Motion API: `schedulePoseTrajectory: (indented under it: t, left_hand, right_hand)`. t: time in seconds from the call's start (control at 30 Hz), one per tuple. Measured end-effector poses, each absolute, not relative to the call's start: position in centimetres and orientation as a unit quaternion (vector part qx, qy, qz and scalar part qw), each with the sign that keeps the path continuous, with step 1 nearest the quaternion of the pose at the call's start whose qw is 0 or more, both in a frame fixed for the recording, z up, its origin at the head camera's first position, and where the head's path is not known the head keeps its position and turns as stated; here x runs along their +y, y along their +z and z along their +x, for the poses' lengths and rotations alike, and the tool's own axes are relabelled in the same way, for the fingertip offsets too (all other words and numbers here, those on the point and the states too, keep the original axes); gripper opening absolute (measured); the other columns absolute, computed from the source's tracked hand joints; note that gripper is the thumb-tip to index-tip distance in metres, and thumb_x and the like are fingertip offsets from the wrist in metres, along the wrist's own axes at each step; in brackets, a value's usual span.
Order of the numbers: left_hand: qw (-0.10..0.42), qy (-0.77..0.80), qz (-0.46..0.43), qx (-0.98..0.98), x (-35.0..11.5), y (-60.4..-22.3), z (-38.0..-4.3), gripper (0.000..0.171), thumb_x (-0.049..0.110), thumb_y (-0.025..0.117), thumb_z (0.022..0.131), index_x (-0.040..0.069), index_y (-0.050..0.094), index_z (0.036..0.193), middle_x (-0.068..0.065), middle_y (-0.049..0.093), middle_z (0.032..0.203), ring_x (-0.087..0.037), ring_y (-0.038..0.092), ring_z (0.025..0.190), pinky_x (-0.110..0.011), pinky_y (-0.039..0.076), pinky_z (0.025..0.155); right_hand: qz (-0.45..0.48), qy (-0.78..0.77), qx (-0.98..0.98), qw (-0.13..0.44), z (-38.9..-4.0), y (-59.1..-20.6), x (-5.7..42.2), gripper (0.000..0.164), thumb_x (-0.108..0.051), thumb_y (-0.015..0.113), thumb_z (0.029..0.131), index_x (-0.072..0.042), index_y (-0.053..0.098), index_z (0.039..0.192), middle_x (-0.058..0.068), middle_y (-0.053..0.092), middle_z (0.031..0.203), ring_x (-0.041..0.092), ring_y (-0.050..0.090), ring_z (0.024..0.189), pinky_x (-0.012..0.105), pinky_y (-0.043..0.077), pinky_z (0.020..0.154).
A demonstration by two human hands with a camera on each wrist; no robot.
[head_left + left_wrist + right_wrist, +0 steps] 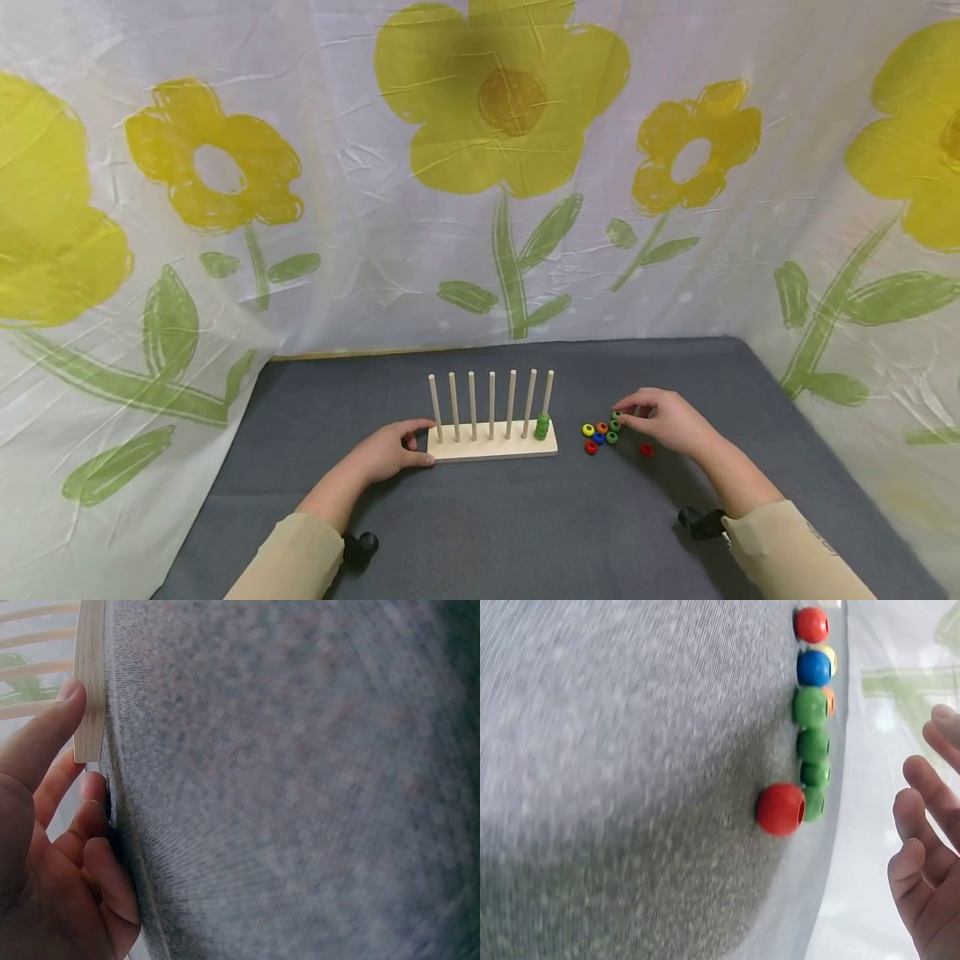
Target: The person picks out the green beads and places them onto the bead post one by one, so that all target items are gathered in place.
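Note:
A pale wooden peg board (491, 450) with a row of upright pegs stands on the table. Green beads (542, 428) are stacked low on its rightmost peg. My left hand (386, 452) grips the board's left end, the thumb on the front edge and fingers round the end and behind. In the left wrist view the thumb presses the wood (90, 712). My right hand (670, 421) hovers at the loose green beads (612, 437), thumb and fingers bent and apart. In the right wrist view, no bead shows between its fingers (911, 859).
Beside the green beads lie a yellow bead (588, 430), an orange bead (602, 427), a blue bead (597, 437) and a red bead (591, 447). Another red bead (647, 451) lies apart, nearer the right wrist. A flowered curtain (360, 275) hangs behind the grey tabletop (480, 525).

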State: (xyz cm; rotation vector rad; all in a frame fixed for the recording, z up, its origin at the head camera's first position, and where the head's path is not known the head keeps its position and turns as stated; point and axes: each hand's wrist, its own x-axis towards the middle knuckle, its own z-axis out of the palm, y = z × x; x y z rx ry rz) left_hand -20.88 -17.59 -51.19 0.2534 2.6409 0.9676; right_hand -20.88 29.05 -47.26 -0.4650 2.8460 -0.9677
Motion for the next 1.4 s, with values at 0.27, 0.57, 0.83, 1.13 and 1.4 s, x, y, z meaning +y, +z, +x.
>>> schedulePoseTrajectory:
  t: [0.27,0.57,0.83,1.13,1.4]
  left_hand:
    - [0.159,0.338,0.09,0.923,-17.6,-51.3,-21.0,0.059,0.032,0.083,0.081,0.02,0.061,0.135,0.0,0.053,0.081,-0.015,0.046,0.068,-0.033,0.034,0.063]
    - [0.158,0.335,0.095,0.924,-17.6,-51.2,-20.9,0.061,0.033,0.083,0.081,0.018,0.06,0.136,-0.001,0.053,0.082,-0.016,0.046,0.068,-0.033,0.035,0.062]
    - [0.157,0.34,0.089,0.923,-17.5,-51.2,-20.8,0.059,0.031,0.083,0.081,0.02,0.061,0.135,0.0,0.053,0.081,-0.016,0.045,0.068,-0.033,0.034,0.063]
    - [0.161,0.339,0.091,0.923,-17.6,-51.1,-20.8,0.061,0.033,0.083,0.081,0.02,0.06,0.136,0.0,0.053,0.081,-0.015,0.045,0.067,-0.032,0.034,0.061]
    - [0.16,0.338,0.092,0.923,-17.7,-51.3,-20.9,0.06,0.033,0.083,0.081,0.02,0.061,0.136,0.0,0.053,0.08,-0.015,0.045,0.067,-0.033,0.034,0.062]
  right_hand:
    - [-0.146,-0.313,0.937,0.054,-21.4,-47.7,30.4,0.022,-0.025,0.071,0.093,-0.015,0.074,0.113,-0.005,0.064,0.096,0.016,0.057,0.082,0.035,0.047,0.067]
    - [-0.115,-0.304,0.942,0.079,-22.1,-48.8,31.3,0.026,-0.023,0.072,0.092,-0.011,0.073,0.115,0.002,0.065,0.1,0.016,0.057,0.082,0.035,0.048,0.067]
    - [-0.11,-0.291,0.946,0.088,-22.8,-50.2,31.6,0.029,-0.025,0.073,0.091,-0.008,0.072,0.114,0.006,0.065,0.104,0.02,0.06,0.089,0.04,0.05,0.073]
    - [-0.111,-0.281,0.95,0.083,-23.2,-50.8,31.3,0.028,-0.025,0.075,0.09,-0.008,0.074,0.112,0.006,0.062,0.101,0.021,0.057,0.089,0.043,0.049,0.076]
    - [-0.118,-0.281,0.949,0.083,-23.4,-50.9,31.2,0.025,-0.023,0.075,0.09,-0.008,0.074,0.11,0.004,0.059,0.098,0.018,0.055,0.086,0.04,0.047,0.074]
